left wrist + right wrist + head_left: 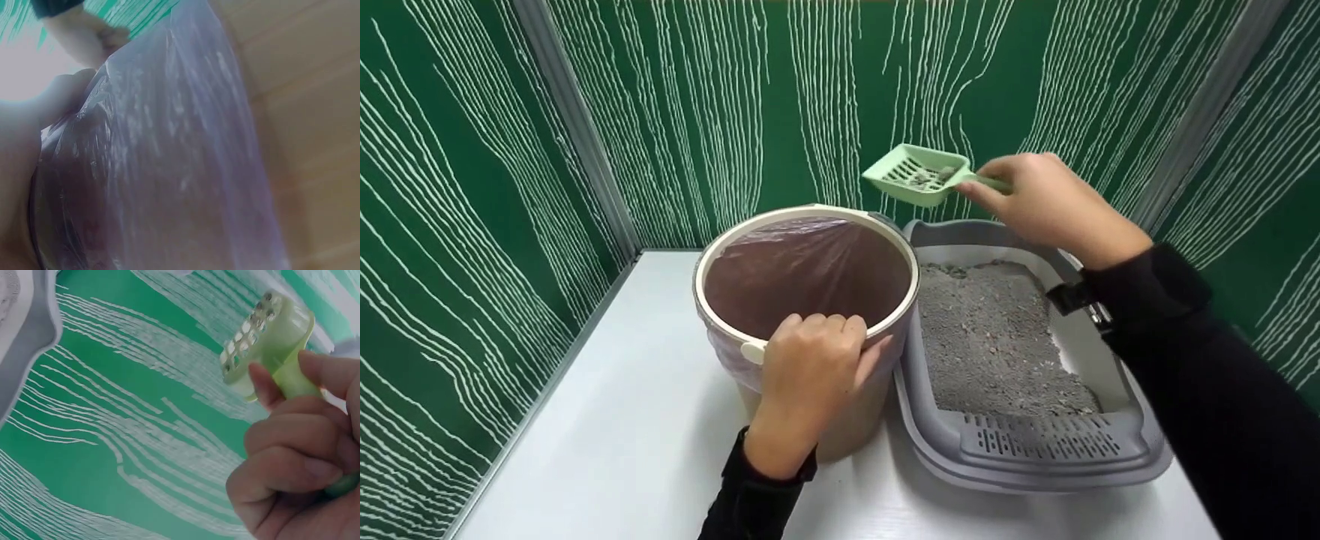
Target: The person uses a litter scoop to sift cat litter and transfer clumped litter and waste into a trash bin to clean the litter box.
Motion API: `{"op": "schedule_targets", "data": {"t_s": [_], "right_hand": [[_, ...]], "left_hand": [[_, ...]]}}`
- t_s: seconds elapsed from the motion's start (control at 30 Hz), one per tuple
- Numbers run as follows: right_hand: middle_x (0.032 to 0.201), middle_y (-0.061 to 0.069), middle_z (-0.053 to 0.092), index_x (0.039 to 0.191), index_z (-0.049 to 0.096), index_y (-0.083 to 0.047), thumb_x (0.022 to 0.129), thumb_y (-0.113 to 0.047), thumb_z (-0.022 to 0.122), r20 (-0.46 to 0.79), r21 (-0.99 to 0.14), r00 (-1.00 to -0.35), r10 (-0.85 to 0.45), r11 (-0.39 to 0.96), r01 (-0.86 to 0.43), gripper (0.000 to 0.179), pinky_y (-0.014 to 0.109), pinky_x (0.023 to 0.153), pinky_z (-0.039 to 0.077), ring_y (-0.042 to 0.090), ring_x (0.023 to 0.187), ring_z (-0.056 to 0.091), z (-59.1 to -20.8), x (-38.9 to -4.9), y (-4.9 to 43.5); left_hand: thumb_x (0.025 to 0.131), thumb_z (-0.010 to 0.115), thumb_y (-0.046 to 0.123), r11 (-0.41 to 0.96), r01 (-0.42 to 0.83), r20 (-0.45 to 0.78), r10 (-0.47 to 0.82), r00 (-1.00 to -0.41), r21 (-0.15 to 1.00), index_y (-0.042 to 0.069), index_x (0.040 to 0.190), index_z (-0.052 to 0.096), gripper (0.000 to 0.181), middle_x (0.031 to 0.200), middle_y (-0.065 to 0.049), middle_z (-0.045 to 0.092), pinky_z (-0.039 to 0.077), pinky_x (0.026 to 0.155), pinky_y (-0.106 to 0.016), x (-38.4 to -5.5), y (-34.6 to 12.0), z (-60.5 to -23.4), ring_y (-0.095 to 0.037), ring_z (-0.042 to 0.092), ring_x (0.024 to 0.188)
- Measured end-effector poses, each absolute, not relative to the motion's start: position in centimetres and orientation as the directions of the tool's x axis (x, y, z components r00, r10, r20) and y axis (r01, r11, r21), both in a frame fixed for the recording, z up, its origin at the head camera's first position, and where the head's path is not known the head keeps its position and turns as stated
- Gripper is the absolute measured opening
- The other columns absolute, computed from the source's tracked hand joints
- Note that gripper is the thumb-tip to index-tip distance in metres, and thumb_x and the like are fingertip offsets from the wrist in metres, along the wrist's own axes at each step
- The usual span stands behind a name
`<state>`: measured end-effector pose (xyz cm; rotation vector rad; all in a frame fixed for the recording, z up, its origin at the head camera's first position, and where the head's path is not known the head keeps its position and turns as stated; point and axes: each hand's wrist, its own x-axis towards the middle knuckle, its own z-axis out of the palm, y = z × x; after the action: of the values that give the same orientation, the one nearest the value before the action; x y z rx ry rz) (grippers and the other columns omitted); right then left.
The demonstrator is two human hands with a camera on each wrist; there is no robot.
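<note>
My right hand (1039, 196) grips the handle of a pale green litter scoop (919, 174) with a slotted bottom. Grey clumps lie in the scoop, which is raised above the back of the grey litter box (1027, 471), just right of the trash can. In the right wrist view, fingers curl round the scoop's (264, 346) handle. My left hand (814, 367) holds the near rim of the trash can (712, 315), fingers over the edge and thumb outside. A thin plastic bag (169, 157) lines the can and folds down over its outside.
Grey litter (990, 337) with reddish bits fills the box, which stands on the white table (607, 420) right against the can. Green panels (720, 112) with white wavy lines rise behind and at both sides, joined by grey posts (585, 120).
</note>
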<state>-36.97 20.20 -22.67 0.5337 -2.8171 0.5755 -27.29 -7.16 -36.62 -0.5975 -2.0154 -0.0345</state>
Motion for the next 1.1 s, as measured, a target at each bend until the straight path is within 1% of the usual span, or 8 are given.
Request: {"op": "schedule_targets", "data": {"t_s": [0.17, 0.27, 0.37, 0.5, 0.6, 0.73, 0.93, 1.1], "right_hand": [[0.094, 0.010, 0.076, 0.116, 0.075, -0.005, 0.108, -0.041, 0.061, 0.329, -0.134, -0.811, -0.484, 0.826, -0.548, 0.040, 0.043, 0.070, 0.059, 0.019, 0.071, 0.068, -22.4, -36.4, 17.6], [0.088, 0.008, 0.077, 0.112, 0.076, -0.004, 0.106, -0.033, 0.066, 0.347, -0.026, -0.725, -0.595, 0.767, -0.642, 0.031, 0.039, 0.066, 0.061, 0.016, 0.065, 0.069, -23.7, -36.3, 16.1], [0.071, 0.001, 0.069, 0.104, 0.077, -0.006, 0.103, -0.030, 0.071, 0.358, 0.103, -0.613, -0.705, 0.682, -0.724, 0.025, 0.030, 0.052, 0.054, 0.010, 0.051, 0.057, -25.4, -36.0, 14.6], [0.057, -0.003, 0.049, 0.085, 0.066, -0.010, 0.101, -0.034, 0.073, 0.318, 0.423, -0.456, -0.831, 0.555, -0.716, 0.030, 0.029, 0.040, 0.040, 0.009, 0.045, 0.039, -26.8, -35.5, 13.2], [0.056, -0.002, 0.041, 0.081, 0.056, -0.013, 0.098, -0.018, 0.076, 0.240, 0.601, -0.403, -0.883, 0.461, -0.653, 0.027, 0.031, 0.039, 0.038, 0.012, 0.045, 0.035, -26.6, -35.2, 12.6], [0.061, -0.001, 0.048, 0.087, 0.058, -0.012, 0.085, 0.002, 0.077, 0.133, 0.677, -0.387, -0.912, 0.369, -0.637, 0.024, 0.031, 0.043, 0.044, 0.014, 0.048, 0.042, -25.4, -34.6, 12.4], [0.070, 0.002, 0.058, 0.092, 0.059, -0.010, 0.085, 0.000, 0.081, 0.102, 0.726, -0.309, -0.945, 0.283, -0.626, 0.025, 0.033, 0.048, 0.049, 0.017, 0.053, 0.051, -24.3, -34.2, 12.5], [0.070, 0.002, 0.057, 0.095, 0.058, -0.010, 0.087, -0.004, 0.081, 0.116, 0.712, -0.304, -0.946, 0.293, -0.638, 0.025, 0.032, 0.048, 0.048, 0.017, 0.053, 0.051, -24.4, -34.2, 12.7]], "left_hand": [[0.092, 0.081, 0.045, 0.882, 0.421, 0.824, 0.391, -0.410, -0.210, 0.015, 0.067, 0.055, 0.047, 0.058, 0.002, 0.055, 0.038, 0.050, -0.033, -27.1, -7.2, -36.6, -0.019, 0.055, 0.049], [0.089, 0.083, 0.045, 0.884, 0.416, 0.820, 0.393, -0.417, -0.212, 0.015, 0.068, 0.055, 0.046, 0.059, 0.002, 0.056, 0.039, 0.051, -0.033, -27.0, -7.3, -36.7, -0.020, 0.056, 0.050], [0.088, 0.084, 0.046, 0.886, 0.413, 0.817, 0.392, -0.423, -0.212, 0.015, 0.069, 0.056, 0.046, 0.060, 0.001, 0.057, 0.039, 0.052, -0.033, -27.0, -7.3, -36.7, -0.020, 0.057, 0.052], [0.088, 0.083, 0.047, 0.889, 0.407, 0.813, 0.390, -0.432, -0.210, 0.015, 0.070, 0.059, 0.044, 0.062, 0.001, 0.061, 0.040, 0.053, -0.034, -27.0, -7.2, -36.6, -0.020, 0.059, 0.054], [0.088, 0.084, 0.047, 0.890, 0.405, 0.809, 0.391, -0.439, -0.211, 0.015, 0.071, 0.061, 0.043, 0.063, 0.001, 0.063, 0.041, 0.053, -0.034, -27.0, -7.1, -36.6, -0.020, 0.061, 0.055], [0.087, 0.085, 0.046, 0.888, 0.408, 0.804, 0.395, -0.445, -0.211, 0.015, 0.072, 0.063, 0.041, 0.064, 0.001, 0.064, 0.042, 0.053, -0.034, -26.9, -7.0, -36.5, -0.019, 0.061, 0.055], [0.084, 0.087, 0.042, 0.888, 0.411, 0.804, 0.394, -0.445, -0.208, 0.015, 0.072, 0.064, 0.037, 0.064, 0.000, 0.065, 0.042, 0.053, -0.035, -26.9, -7.0, -36.4, -0.020, 0.062, 0.056], [0.084, 0.086, 0.042, 0.886, 0.416, 0.802, 0.395, -0.449, -0.204, 0.014, 0.074, 0.064, 0.036, 0.066, 0.000, 0.065, 0.043, 0.054, -0.035, -26.8, -7.0, -36.4, -0.021, 0.063, 0.057]]}}
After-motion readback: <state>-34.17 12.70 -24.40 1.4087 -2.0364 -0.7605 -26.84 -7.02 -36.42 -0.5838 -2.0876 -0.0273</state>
